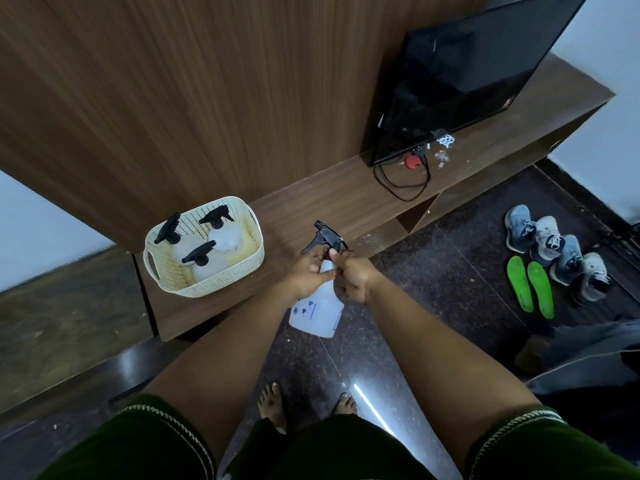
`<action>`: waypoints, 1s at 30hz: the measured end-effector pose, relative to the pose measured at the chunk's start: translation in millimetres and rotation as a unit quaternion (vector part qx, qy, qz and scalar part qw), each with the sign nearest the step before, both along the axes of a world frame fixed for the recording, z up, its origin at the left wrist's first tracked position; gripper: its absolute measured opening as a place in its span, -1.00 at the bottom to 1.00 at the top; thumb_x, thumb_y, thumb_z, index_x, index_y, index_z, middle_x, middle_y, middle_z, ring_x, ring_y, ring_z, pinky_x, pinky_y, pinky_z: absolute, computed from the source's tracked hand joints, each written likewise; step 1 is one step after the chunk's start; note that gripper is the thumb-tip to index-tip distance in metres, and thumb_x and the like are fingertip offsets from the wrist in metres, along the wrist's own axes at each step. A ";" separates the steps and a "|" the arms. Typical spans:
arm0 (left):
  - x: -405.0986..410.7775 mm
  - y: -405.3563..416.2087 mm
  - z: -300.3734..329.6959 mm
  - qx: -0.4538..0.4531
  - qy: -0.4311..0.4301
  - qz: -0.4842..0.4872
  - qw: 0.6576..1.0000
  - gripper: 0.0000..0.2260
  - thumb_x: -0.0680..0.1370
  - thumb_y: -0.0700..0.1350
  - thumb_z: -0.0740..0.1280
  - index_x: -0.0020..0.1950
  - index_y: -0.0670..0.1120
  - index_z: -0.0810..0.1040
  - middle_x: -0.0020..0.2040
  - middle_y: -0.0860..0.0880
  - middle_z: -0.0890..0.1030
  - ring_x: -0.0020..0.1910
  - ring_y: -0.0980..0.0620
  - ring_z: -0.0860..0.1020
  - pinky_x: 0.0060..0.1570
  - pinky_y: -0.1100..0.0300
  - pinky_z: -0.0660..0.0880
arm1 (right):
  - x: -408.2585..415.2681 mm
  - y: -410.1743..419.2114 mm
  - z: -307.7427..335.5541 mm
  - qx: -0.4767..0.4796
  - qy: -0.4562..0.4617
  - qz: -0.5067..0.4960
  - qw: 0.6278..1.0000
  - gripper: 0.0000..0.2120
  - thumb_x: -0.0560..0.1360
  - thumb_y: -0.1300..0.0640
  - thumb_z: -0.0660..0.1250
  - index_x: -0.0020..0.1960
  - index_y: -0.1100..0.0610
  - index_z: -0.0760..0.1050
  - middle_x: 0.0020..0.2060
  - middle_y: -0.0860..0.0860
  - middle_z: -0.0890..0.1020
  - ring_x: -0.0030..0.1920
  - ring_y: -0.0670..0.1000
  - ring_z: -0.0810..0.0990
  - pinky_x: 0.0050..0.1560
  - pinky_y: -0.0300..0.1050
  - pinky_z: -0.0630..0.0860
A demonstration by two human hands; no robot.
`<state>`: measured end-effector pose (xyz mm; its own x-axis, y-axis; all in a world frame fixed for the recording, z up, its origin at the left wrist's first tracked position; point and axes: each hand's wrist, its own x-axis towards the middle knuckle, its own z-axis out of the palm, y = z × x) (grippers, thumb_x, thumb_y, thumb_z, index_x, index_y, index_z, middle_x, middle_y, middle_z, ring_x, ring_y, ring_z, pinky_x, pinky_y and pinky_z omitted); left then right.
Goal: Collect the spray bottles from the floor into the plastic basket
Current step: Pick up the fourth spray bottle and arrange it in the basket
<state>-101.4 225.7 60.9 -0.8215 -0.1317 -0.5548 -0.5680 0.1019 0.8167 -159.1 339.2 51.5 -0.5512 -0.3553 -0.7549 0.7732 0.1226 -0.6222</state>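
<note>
A white spray bottle [318, 311] with a black trigger head is held in the air over the floor, at the front edge of the low wooden unit. My left hand [306, 273] and my right hand [351, 278] both grip its neck from either side. To the left, a cream perforated plastic basket [242, 271] stands on the wooden unit. Three white spray bottles [209, 263] with black trigger heads stand upright inside it.
A black TV [460, 71] leans against the wood panel on the low wooden unit [311, 206], with a cable and small items beside it. Several shoes [554, 247] and two green insoles [530, 289] lie on the dark floor at right. My bare feet [273, 407] show below.
</note>
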 end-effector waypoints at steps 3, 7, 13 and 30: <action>3.3 9.3 -3.4 -0.047 -0.023 0.051 0.997 -0.68 0.52 -0.14 0.39 0.26 -0.09 0.49 -0.18 -0.06 0.65 -0.18 -0.01 0.58 -0.24 0.23 0.51 | 7.5 -18.6 -5.9 0.087 0.048 -0.042 0.994 -0.81 0.56 0.07 0.30 -0.01 0.22 0.52 -0.09 0.18 0.66 -0.32 0.07 0.66 -0.44 -0.13 0.57; 5.0 9.6 -3.3 -0.220 -0.044 0.035 0.974 -0.70 0.50 -0.02 0.37 0.19 -0.10 0.52 -0.07 -0.09 0.68 0.01 -0.10 0.63 -0.08 0.09 0.50 | 6.1 -28.4 -6.6 0.145 0.084 -0.093 0.981 -0.68 0.45 0.08 0.45 0.02 0.31 0.51 -0.12 0.16 0.65 -0.17 0.11 0.64 -0.15 -0.02 0.65; 9.4 -8.3 3.8 0.003 -0.010 0.042 0.999 -0.79 0.57 -0.16 0.33 0.15 -0.24 0.55 -0.13 -0.06 0.65 -0.34 0.19 0.60 -0.37 0.38 0.50 | -2.1 -9.4 -1.1 -0.024 -0.001 0.041 0.999 -0.68 0.52 -0.03 0.34 0.11 0.21 0.54 -0.08 0.14 0.67 -0.08 0.13 0.67 0.01 0.07 0.61; 24.8 -76.4 -4.7 -0.236 -0.013 -0.026 0.971 -0.61 0.57 0.07 0.25 0.34 -0.07 0.42 0.27 -0.15 0.54 0.23 -0.17 0.50 0.22 -0.10 0.45 | 12.0 -100.8 12.2 0.079 0.146 0.005 0.986 -0.37 0.20 -0.04 0.63 0.02 0.09 0.28 0.05 0.09 0.56 0.05 0.07 0.58 0.11 -0.01 0.57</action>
<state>-76.6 149.3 56.2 -0.8203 -0.3343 -0.4640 -0.5719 0.4907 0.6574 -147.0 238.4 63.7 -0.7509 -0.2524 -0.6103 0.5613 0.2429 -0.7911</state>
